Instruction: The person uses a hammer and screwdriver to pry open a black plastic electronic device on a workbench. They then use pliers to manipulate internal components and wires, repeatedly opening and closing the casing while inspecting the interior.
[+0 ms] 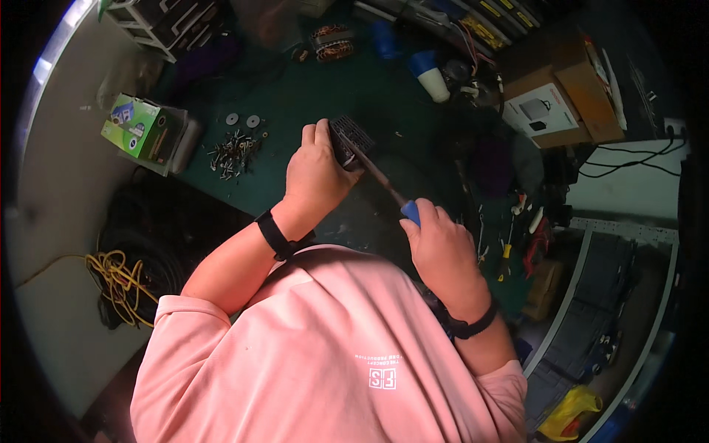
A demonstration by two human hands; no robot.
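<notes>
My left hand is closed around a small dark block with a grid of slots or holes, held above the green work surface. In my right hand is a long-shafted tool with a blue handle; I cannot tell whether it is a file or a screwdriver. Its brownish shaft slants up and left, and the far end lies against or just over the block. The exact contact is too dark to make out. A pile of loose screws sits left of my left hand, with two round washers beyond it.
A green box stands at the left edge of the work surface. Cardboard boxes and a blue-and-white bottle are at the far right. A yellow-handled screwdriver lies right of my right hand. Yellow cord hangs at left.
</notes>
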